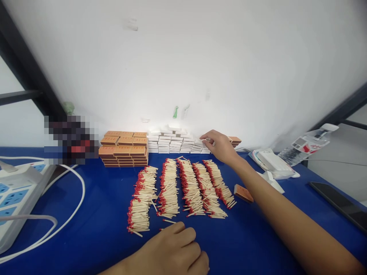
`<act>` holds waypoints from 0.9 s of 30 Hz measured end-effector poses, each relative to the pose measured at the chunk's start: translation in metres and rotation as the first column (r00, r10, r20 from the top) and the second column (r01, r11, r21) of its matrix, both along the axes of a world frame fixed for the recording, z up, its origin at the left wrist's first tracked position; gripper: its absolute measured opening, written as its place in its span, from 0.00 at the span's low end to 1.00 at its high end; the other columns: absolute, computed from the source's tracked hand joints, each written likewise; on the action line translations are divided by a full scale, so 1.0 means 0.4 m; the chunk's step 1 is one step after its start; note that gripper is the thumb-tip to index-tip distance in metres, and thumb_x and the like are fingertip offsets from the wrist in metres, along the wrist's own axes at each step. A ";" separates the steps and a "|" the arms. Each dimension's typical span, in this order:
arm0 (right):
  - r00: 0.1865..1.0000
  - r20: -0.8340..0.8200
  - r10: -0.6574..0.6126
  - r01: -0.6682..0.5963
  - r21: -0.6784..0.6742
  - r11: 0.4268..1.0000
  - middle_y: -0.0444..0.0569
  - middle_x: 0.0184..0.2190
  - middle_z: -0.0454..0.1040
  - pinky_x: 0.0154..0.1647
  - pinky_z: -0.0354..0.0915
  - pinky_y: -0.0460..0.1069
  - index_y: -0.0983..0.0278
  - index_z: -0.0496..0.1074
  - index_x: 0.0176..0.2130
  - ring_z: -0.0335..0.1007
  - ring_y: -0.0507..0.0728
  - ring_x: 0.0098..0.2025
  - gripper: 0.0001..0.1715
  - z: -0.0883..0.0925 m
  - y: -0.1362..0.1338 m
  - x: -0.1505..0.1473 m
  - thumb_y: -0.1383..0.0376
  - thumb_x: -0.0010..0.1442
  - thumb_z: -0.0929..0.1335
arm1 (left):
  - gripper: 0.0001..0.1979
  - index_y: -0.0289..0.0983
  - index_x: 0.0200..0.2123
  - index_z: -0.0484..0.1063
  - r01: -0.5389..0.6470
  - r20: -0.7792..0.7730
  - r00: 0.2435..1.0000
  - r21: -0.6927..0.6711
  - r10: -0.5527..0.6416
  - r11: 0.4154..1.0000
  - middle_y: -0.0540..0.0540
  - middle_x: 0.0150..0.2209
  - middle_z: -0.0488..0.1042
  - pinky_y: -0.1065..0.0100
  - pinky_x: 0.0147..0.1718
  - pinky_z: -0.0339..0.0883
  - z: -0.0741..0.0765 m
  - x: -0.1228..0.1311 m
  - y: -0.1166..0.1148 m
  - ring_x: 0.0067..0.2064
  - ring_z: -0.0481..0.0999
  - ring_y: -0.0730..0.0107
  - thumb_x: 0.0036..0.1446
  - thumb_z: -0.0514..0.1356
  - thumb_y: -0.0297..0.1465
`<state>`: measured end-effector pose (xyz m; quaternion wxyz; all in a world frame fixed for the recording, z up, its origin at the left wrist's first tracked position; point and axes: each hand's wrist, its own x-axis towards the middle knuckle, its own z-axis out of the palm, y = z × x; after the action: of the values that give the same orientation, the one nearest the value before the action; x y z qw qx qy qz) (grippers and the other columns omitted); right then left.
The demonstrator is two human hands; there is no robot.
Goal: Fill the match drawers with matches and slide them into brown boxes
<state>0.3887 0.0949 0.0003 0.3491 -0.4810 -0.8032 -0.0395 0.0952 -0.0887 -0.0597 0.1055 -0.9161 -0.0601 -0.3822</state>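
Matches (169, 183) lie unpacked before the white trays (187, 146), orange boxes (123, 150) stacked beside; right hand (221, 148), left hand (177, 250) curled, grips unclear.

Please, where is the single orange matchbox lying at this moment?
In the head view, the orange matchbox lies right of centre on the blue table, between the rightmost match row and the right forearm.

Beyond left fingers (189, 253): pale matches (192, 187), red-headed. By right fingers (210, 135): white boxes (175, 143). Farther left: orange matchboxes (124, 150), seemingly red-printed. Under fingers: plain blue tabletop (99, 214).
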 end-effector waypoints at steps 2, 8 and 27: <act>1.000 -0.007 0.009 -0.009 0.012 1.000 0.54 0.43 0.77 0.40 0.69 0.55 0.61 0.78 0.44 0.73 0.58 0.34 0.10 -0.003 0.003 -0.003 0.64 0.69 0.65 | 0.10 0.34 0.29 0.72 0.007 -0.001 1.000 0.000 -0.007 1.000 0.53 0.20 0.64 0.64 0.27 0.54 -0.001 0.001 -0.001 0.27 0.62 0.69 0.58 0.70 0.26; 0.998 -0.008 -0.068 0.069 0.101 0.993 0.51 0.37 0.80 0.36 0.67 0.53 0.61 0.79 0.41 0.70 0.56 0.28 0.09 0.042 -0.039 0.034 0.62 0.67 0.68 | 0.09 0.34 0.29 0.72 0.000 -0.006 1.000 -0.005 0.000 1.000 0.53 0.20 0.63 0.63 0.26 0.54 0.001 -0.001 -0.006 0.26 0.62 0.69 0.59 0.69 0.26; 0.980 0.073 -0.185 0.190 -0.076 0.979 0.48 0.23 0.77 0.30 0.56 0.51 0.62 0.75 0.28 0.70 0.57 0.26 0.20 -0.022 0.005 -0.023 0.56 0.69 0.66 | 0.09 0.33 0.30 0.73 0.014 -0.004 1.000 0.007 -0.014 1.000 0.53 0.21 0.64 0.63 0.27 0.53 -0.004 -0.001 -0.003 0.27 0.62 0.69 0.60 0.69 0.27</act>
<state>0.3793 0.0967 -0.0086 0.2972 -0.5669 -0.7663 -0.0550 0.0950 -0.0899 -0.0613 0.1061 -0.9168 -0.0521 -0.3814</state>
